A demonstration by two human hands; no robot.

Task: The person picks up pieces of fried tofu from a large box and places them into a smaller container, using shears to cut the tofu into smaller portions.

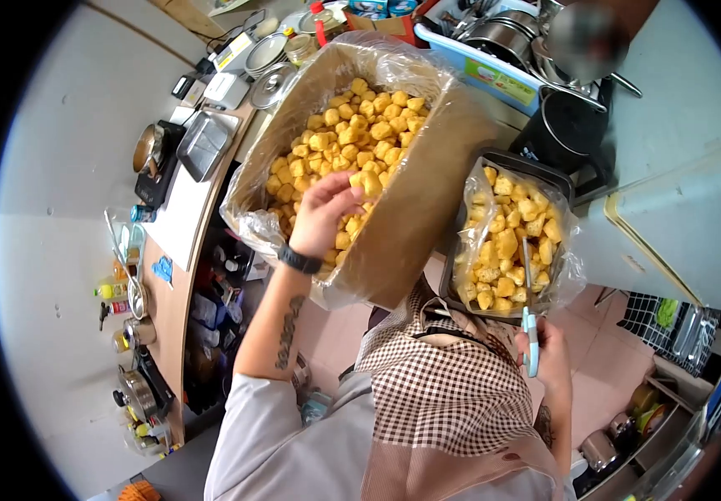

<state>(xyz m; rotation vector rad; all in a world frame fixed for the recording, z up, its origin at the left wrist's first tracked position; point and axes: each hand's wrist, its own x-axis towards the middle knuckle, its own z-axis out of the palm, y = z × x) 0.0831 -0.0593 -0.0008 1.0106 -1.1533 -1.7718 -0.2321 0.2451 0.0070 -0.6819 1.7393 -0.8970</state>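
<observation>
Between its thumb and fingers, my left hand holds a yellow puffy piece over a large cardboard box. Clear plastic lines the box, and many similar yellow pieces fill it. My right hand grips light blue-handled scissors at the lower right. Their blades point away from me over a black tray, which has a plastic bag in it. In that bag lie many yellow pieces, several of them looking cut or irregular.
A blue bin of pots stands at the top, beside a black pitcher. At the left, a counter carries a metal tray and a small pan. A pale appliance is on the right.
</observation>
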